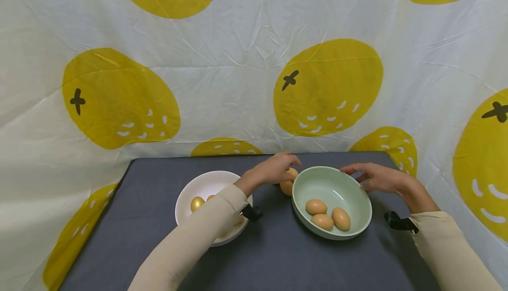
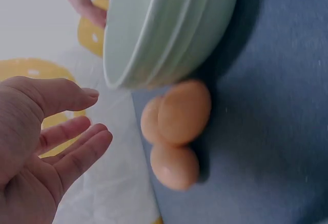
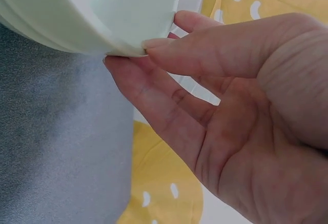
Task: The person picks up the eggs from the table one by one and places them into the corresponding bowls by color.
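Observation:
The pale green bowl [image 1: 323,187] tilts toward me with three brown eggs [image 1: 322,221] inside. My right hand [image 1: 379,178] pinches its far right rim; in the right wrist view the thumb [image 3: 179,52] lies on the inner side and the fingers are behind the rim. Left of the bowl, my left hand [image 1: 275,167] hovers with thumb and fingers apart, holding nothing. Three more brown eggs [image 2: 184,112] lie clustered on the table beside the bowl in the left wrist view, a short way from that hand's fingertips.
A white bowl [image 1: 188,185] stands to the left, partly covered by my left sleeve [image 1: 206,229]; a golden egg [image 1: 196,203] shows in it. The dark grey tablecloth [image 1: 131,238] reaches a patterned white curtain [image 1: 230,97] at the back.

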Available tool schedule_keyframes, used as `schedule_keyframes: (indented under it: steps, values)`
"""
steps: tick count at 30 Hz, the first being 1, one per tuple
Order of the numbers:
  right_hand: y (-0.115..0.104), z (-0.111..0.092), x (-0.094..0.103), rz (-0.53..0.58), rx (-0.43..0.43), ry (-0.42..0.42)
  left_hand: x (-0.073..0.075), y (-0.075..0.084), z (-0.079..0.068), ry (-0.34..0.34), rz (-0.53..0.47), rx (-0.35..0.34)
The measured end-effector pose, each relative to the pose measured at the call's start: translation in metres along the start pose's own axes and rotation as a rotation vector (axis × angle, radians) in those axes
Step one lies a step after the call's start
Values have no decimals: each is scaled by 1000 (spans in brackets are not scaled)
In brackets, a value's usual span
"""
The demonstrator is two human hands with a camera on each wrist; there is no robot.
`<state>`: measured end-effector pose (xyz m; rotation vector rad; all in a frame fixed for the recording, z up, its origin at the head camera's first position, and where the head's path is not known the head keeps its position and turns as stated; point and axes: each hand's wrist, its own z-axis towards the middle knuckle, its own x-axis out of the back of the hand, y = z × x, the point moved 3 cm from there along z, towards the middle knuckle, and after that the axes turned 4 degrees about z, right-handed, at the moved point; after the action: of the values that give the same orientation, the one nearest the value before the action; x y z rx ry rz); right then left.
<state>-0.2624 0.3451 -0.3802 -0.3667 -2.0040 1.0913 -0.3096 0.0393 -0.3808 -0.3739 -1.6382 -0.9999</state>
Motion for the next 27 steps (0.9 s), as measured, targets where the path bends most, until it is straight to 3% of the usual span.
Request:
schedule_keyframes:
  steps: [8, 14, 27]
  values:
    - [7, -2, 2, -40, 24, -11, 4, -25, -6, 10, 27, 45]
    - [9, 0, 1, -10, 29, -23, 0, -39, -5, -3, 18, 80]
    - [12, 0, 2, 17, -10, -10, -6, -52, 9, -60, -26, 158]
